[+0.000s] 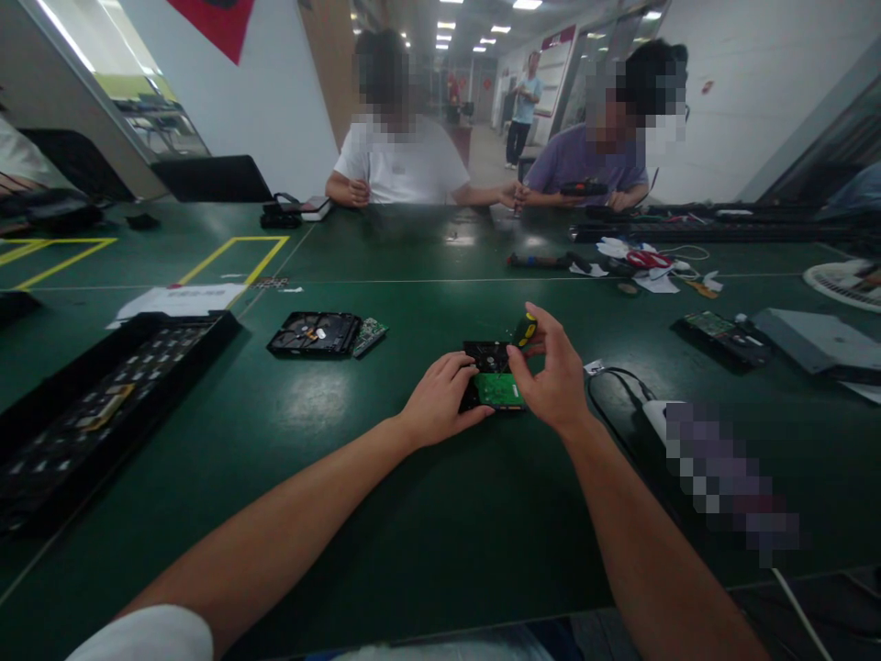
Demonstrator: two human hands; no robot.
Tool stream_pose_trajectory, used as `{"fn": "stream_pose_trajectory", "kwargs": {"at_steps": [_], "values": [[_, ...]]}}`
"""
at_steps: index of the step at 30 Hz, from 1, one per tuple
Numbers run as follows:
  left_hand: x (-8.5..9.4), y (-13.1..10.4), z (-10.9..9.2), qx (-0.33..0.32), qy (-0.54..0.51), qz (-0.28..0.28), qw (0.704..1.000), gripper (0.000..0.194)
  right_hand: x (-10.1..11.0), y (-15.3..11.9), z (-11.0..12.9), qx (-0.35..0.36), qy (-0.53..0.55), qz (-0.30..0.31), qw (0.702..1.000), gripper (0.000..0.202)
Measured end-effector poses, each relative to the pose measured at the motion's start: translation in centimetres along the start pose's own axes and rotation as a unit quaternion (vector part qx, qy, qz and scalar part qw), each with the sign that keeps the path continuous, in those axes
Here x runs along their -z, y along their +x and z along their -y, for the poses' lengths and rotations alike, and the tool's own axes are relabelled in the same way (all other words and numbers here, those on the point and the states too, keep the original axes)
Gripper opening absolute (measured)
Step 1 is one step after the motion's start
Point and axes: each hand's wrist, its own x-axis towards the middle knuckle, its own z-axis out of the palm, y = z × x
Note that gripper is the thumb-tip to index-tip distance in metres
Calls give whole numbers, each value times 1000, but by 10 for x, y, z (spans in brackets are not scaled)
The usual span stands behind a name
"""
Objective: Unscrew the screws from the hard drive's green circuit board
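Note:
A hard drive (488,356) lies on the green table in front of me, with its green circuit board (501,390) facing up. My left hand (444,399) is closed around the drive's left side, thumb along the near edge and fingers over the far part. Between the thumb and fingers of my right hand (554,372) is a screwdriver with a black and yellow handle (526,330). It stands over the drive's right side, and its tip is hidden by my hand. Farther left sits another hard drive (313,332), a loose circuit board (370,336) leaning at its right end.
A long black tray (227,332) takes up the left side. To the right lie a power strip (664,418) with a cable, another drive (722,338) and a grey metal box (822,340). Two people sit across the table, near tools and scraps (647,260).

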Motion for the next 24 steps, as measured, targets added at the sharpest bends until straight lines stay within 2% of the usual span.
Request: {"fn": "stream_pose_trajectory", "kwargs": {"at_steps": [9,20,24], "values": [[1,1,0,7,-14,6,1000,60,4,2,1,-7,7,-22,1000,49],[0,0,0,5,-5,4,1000,62,-1,-1,-1,-21,18,-23,999,57],[1,0,-1,5,-7,4,1000,62,0,1,1,-20,17,-31,999,53]]}}
